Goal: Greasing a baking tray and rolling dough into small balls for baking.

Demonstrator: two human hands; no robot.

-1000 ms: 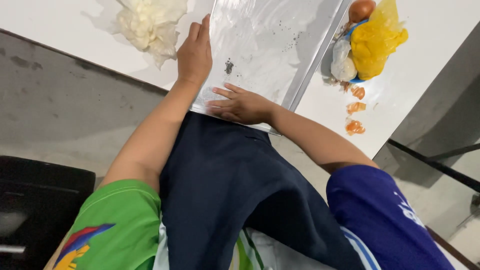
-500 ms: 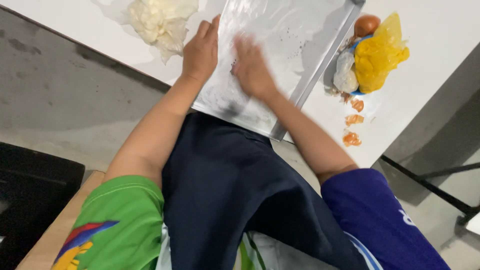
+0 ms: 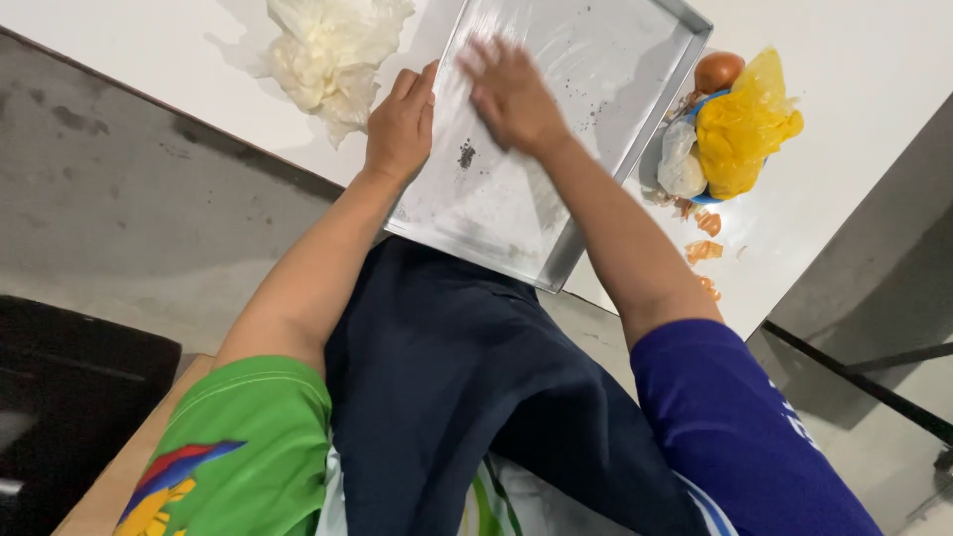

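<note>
The metal tray lies on the white tabletop, its near corner jutting over the edge. The left hand grips the tray's left rim, fingers curled. The right hand lies flat and spread inside it, blurred. A crumpled white bag sits left; a yellow bag and an onion sit right.

My white desk carries the metal tray under my fingers, crumpled plastic left of them, yellow bag right.
</note>
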